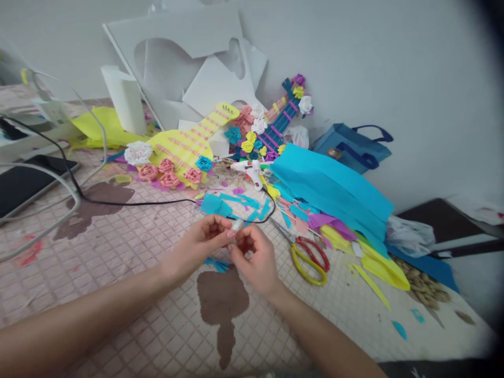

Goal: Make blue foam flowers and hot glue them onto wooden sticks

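Between my fingertips is a small white piece [237, 224], perhaps paper; its exact kind is hard to make out. My left hand [205, 236] pinches it from the left, and my right hand [255, 257] closes on its lower right side. Just beyond my hands lie turquoise paper strips [216, 205]. A small blue fringed scrap [217, 264] rests on the table under my wrists. Scissors [309, 260] with red and yellow handles lie to the right of my right hand. Farther back stands a white glue gun [252, 172] with a black cord.
A yellow guitar-shaped craft [185, 142] with paper flowers and a blue one [281, 126] lean at the back. A turquoise sheet [334, 189] spreads to the right, near a blue bag [350, 147]. Black cable [137, 202] crosses the left side, beside a phone [37, 181].
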A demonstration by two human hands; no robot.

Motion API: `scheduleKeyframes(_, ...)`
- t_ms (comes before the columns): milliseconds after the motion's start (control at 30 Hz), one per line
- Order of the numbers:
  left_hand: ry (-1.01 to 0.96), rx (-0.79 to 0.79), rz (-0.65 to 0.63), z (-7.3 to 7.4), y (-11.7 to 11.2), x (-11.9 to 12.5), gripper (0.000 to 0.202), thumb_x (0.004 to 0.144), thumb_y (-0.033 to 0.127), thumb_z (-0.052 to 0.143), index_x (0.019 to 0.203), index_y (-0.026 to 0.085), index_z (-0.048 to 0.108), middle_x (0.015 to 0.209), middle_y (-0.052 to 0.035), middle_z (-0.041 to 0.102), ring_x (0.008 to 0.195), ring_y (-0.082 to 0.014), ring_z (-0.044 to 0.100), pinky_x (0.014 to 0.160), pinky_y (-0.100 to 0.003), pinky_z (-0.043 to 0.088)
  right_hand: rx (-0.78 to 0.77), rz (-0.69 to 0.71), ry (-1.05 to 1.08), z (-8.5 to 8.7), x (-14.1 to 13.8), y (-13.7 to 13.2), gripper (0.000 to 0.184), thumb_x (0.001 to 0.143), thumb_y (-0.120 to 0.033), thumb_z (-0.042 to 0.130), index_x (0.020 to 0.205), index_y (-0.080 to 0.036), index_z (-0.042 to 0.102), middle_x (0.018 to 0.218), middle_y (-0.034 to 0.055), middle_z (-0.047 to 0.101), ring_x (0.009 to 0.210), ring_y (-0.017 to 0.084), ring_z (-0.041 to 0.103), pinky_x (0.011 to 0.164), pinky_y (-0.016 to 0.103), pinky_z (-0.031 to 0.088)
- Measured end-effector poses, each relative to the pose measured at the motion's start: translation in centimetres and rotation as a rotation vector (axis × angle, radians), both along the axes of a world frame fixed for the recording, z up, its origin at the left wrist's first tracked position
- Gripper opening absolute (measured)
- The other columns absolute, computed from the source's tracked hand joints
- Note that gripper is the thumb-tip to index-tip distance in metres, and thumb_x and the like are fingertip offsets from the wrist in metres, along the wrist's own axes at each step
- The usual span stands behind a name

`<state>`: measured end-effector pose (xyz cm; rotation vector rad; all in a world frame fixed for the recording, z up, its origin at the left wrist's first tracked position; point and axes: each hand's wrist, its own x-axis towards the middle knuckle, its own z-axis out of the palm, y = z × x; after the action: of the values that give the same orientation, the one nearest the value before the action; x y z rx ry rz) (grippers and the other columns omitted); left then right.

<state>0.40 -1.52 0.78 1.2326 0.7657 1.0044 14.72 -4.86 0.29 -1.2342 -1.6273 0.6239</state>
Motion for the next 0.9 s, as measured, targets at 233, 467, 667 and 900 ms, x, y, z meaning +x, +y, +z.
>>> scheduleKeyframes(233, 0.121, 0.099, 0.079, 0.3, 1.8, -1.8, 0.024, 0.084, 0.043, 0.060, 0.091, 0.020, 0.057, 0.080, -0.0019, 0.061, 0.075, -0.0143, 0.059, 0.065, -0.026, 0.048, 0.249, -0.218, -0.232, 1.0, 4.5, 2.2, 0.010, 0.080, -0.024, 0.058, 0.081, -0.021, 0.049, 0.074, -0.0031, 0.050, 0.060, 0.010, 0.049, 0.057, 0.023, 0.044)
scheduleKeyframes(467, 0.384, 0.309, 0.069, 0.7, 4.9, -4.4, 0.027, 0.080, 0.043, 0.061, 0.079, 0.016, 0.058, 0.074, -0.0008, 0.058, 0.069, -0.0127, 0.054, 0.062, -0.024, 0.044, 0.066, -0.323, -0.772, 1.4, 13.5, 6.9, 0.012, 0.076, -0.009, 0.056, 0.081, -0.019, 0.053, 0.087, 0.0028, 0.055, 0.074, 0.015, 0.056, 0.068, 0.029, 0.046)
scheduleKeyframes(667, 0.634, 0.467, -0.049, 0.4, 6.4, -5.7, 0.022, 0.080, 0.039, 0.058, 0.079, 0.017, 0.061, 0.071, -0.0010, 0.061, 0.063, -0.0125, 0.055, 0.056, -0.022, 0.043, -0.002, -0.311, -0.801, -0.9, 15.6, 8.2, 0.016, 0.073, -0.006, 0.055, 0.081, -0.018, 0.059, 0.091, 0.0065, 0.058, 0.075, 0.017, 0.057, 0.072, 0.031, 0.046)
scheduleKeyframes(900, 0.813, 0.516, -0.450, 1.4, 4.6, -5.6, 0.023, 0.070, 0.029, 0.068, 0.092, 0.021, 0.067, 0.090, -0.0024, 0.066, 0.082, -0.0175, 0.061, 0.070, -0.025, 0.046, 0.004, -0.265, -0.739, -0.1, 16.2, 7.3, 0.012, 0.078, -0.018, 0.058, 0.090, -0.018, 0.061, 0.086, 0.0056, 0.059, 0.066, 0.015, 0.055, 0.065, 0.032, 0.046)
